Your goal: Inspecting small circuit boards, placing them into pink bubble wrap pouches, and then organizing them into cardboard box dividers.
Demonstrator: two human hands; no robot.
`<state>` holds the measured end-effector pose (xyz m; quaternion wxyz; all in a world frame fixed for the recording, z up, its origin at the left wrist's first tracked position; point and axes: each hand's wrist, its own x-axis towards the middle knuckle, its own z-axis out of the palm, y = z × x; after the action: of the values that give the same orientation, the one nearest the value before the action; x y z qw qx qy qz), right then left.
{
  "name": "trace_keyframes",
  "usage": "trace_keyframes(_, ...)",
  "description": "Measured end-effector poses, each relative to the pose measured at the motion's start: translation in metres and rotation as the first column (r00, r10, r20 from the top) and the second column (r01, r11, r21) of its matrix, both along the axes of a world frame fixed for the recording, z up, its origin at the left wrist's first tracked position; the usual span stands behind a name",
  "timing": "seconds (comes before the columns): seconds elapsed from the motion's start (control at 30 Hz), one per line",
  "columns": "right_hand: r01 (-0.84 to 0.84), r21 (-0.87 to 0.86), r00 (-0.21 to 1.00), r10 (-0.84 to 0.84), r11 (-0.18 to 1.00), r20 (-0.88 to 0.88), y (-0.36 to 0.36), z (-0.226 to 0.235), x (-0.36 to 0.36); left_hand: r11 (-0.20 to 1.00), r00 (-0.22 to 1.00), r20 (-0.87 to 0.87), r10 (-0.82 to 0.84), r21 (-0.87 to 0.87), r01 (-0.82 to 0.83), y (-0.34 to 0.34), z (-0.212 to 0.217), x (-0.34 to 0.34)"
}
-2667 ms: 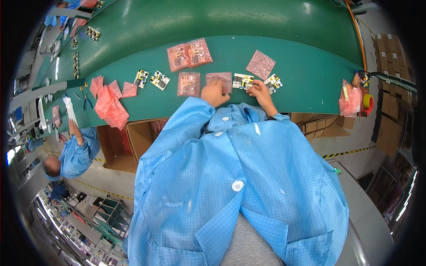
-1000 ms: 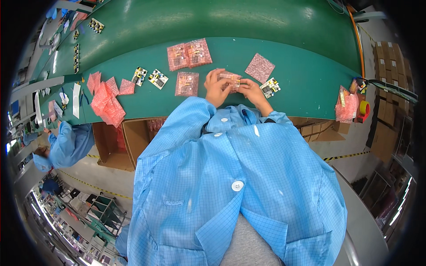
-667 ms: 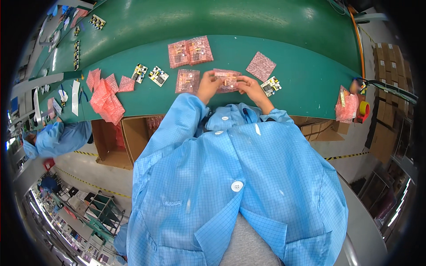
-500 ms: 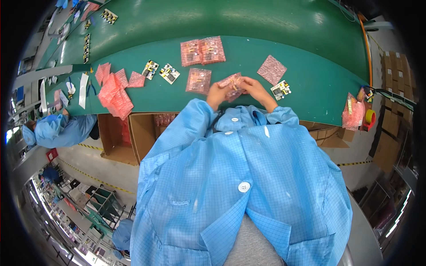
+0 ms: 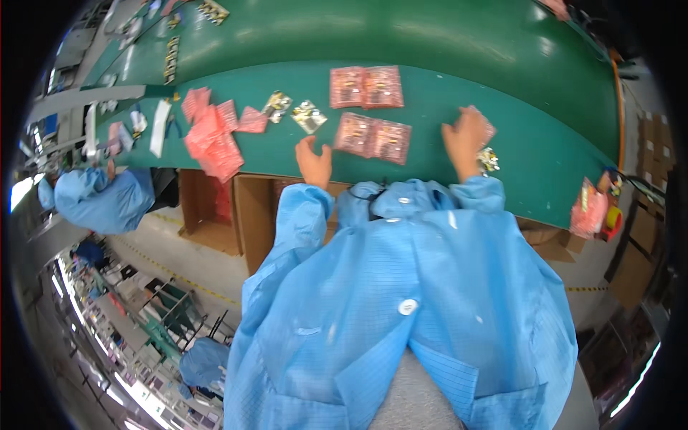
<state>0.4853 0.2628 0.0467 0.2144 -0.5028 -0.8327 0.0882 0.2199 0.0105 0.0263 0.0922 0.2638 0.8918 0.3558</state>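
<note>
My left hand (image 5: 314,163) is open, thumb and fingers apart, with nothing in it. It hovers at the bench's near edge, just below a bare circuit board (image 5: 309,116). My right hand (image 5: 464,142) reaches over a pink bubble-wrap bag (image 5: 487,126), its fingers stretched onto the bag and its thumb apart at the left. Part of the bag is hidden under this hand. Another circuit board (image 5: 488,160) lies beside my right wrist. Between my hands lie two bagged circuit boards, the left one (image 5: 355,134) touching the right one (image 5: 392,141).
Two more bagged boards (image 5: 365,87) lie farther back on the green bench (image 5: 430,89). Pink bubble-wrap bags (image 5: 216,143) are heaped at the left, near a second bare board (image 5: 277,106). Cardboard boxes (image 5: 256,215) stand below the edge. A co-worker in blue (image 5: 107,201) is at far left.
The bagged board I held now lies beside the other one in the near row. My hands have parted, the left moving left and the right moving onto the bubble-wrap bag. The view has shifted.
</note>
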Motion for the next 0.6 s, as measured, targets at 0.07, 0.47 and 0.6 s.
trace_keyframes(0.07,0.124,-0.044,0.99,-0.12,0.991,0.08,0.02,-0.036,0.045,0.999,0.999,-0.034,0.032,0.034,-0.031,-0.011,-0.015,-0.034)
trace_keyframes(0.47,0.066,-0.533,0.945,-0.225,0.843,-0.239,0.008,-0.027,0.107,0.998,0.994,-0.103,0.022,-0.06,-0.029,-0.011,-0.079,-0.189)
trace_keyframes(0.6,0.312,-0.195,0.95,-0.299,0.93,0.096,-0.011,-0.024,0.143,0.978,0.973,-0.224,-0.055,-0.21,0.007,-0.024,-0.093,-0.201)
